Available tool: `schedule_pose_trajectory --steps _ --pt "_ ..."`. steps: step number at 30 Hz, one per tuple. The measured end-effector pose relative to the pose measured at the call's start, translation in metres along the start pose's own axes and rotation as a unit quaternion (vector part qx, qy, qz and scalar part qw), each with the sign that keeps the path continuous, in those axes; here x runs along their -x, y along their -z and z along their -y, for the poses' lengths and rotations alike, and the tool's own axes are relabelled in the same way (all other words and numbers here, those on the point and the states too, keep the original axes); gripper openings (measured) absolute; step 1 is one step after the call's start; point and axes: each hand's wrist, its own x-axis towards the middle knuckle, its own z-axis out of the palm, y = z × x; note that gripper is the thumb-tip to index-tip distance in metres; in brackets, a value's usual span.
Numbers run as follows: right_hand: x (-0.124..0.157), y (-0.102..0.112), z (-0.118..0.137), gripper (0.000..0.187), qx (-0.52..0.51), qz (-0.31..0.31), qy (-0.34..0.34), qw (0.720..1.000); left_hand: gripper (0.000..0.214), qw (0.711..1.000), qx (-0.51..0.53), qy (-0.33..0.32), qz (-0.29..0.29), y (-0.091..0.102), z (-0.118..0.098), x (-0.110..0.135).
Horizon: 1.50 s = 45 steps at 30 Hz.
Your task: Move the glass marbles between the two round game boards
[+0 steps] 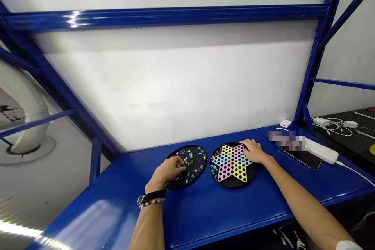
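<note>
A round black tray (197, 172) full of small coloured marbles lies on the blue table. My left hand (170, 170), with a watch and a bead bracelet on the wrist, rests on the tray's left part, fingers curled into the marbles in a pinch. To its right lies a round black Chinese checkers board (233, 163) with a star of yellow, pink and light blue points; a few marbles sit at its left edge. My right hand (254, 151) lies flat on the board's upper right edge, fingers stretched out.
The blue table (211, 207) stands inside a blue metal frame against a white wall. At the right lie a dark phone (306, 159), a white power strip (321, 152) with its cable, and a small white charger (285, 123). More cables and phones lie on a dark table far right.
</note>
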Motion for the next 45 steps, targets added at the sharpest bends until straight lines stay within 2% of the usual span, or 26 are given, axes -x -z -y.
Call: schedule_pose_trajectory --steps 3,6,9,11,14,16,18,21,23,27,30,32,34,37,42,45 --pt "0.001 0.001 0.001 0.053 -0.002 0.0 0.0 1.0 0.012 1.0 -0.009 -0.006 0.016 0.005 -0.004 0.006" --pt "0.001 0.001 0.001 0.053 0.001 0.002 0.0 1.0 0.017 0.999 0.013 -0.028 -0.018 0.011 -0.02 0.018" --pt "0.001 0.001 0.001 0.053 0.01 0.002 0.001 1.0 0.027 0.987 0.08 -0.138 -0.029 0.009 -0.057 0.037" --pt "0.0 0.0 0.0 0.053 0.014 0.0 -0.001 1.0 0.028 0.968 0.123 -0.217 0.008 0.001 -0.088 0.051" --pt "-0.001 -0.002 -0.002 0.053 0.018 -0.005 -0.002 1.0 0.021 0.952 0.125 -0.276 0.038 -0.019 -0.126 0.068" --pt "-0.002 -0.003 -0.002 0.054 0.016 -0.009 0.0 1.0 0.018 0.953 0.098 -0.285 0.041 -0.03 -0.14 0.075" --pt "-0.002 -0.003 -0.002 0.055 0.013 -0.009 0.002 1.0 0.018 0.953 0.086 -0.288 0.042 -0.033 -0.143 0.078" --pt "-0.001 -0.001 0.0 0.055 0.015 -0.006 0.0 1.0 0.023 0.952 0.112 -0.285 0.019 -0.021 -0.129 0.078" --pt "0.0 0.0 0.002 0.055 0.02 -0.003 -0.005 1.0 0.031 0.958 0.126 -0.257 -0.018 -0.007 -0.108 0.075" --pt "0.002 0.002 0.005 0.055 0.016 0.003 -0.007 1.0 0.038 0.986 0.072 -0.123 -0.083 0.019 -0.042 0.065" --pt "0.003 0.002 0.005 0.054 0.007 0.002 -0.006 1.0 0.042 0.997 0.011 -0.018 -0.068 0.025 0.006 0.059" --pt "0.003 0.002 0.004 0.054 0.006 -0.001 -0.006 1.0 0.045 0.999 -0.005 0.01 -0.05 0.023 0.025 0.056" --pt "0.002 0.001 0.003 0.054 0.006 -0.004 -0.006 1.0 0.049 0.999 -0.005 0.005 -0.032 0.017 0.032 0.053" --pt "0.0 0.0 0.001 0.054 0.011 -0.003 -0.005 1.0 0.054 1.0 0.003 -0.016 -0.013 0.007 0.03 0.048" --pt "0.0 -0.001 0.0 0.054 0.018 0.001 -0.006 1.0 0.044 1.0 -0.016 -0.002 -0.001 0.002 0.032 0.041" --pt "0.001 0.0 0.0 0.053 0.007 -0.002 -0.002 1.0 0.038 1.0 0.003 -0.028 -0.01 0.001 0.036 0.039"
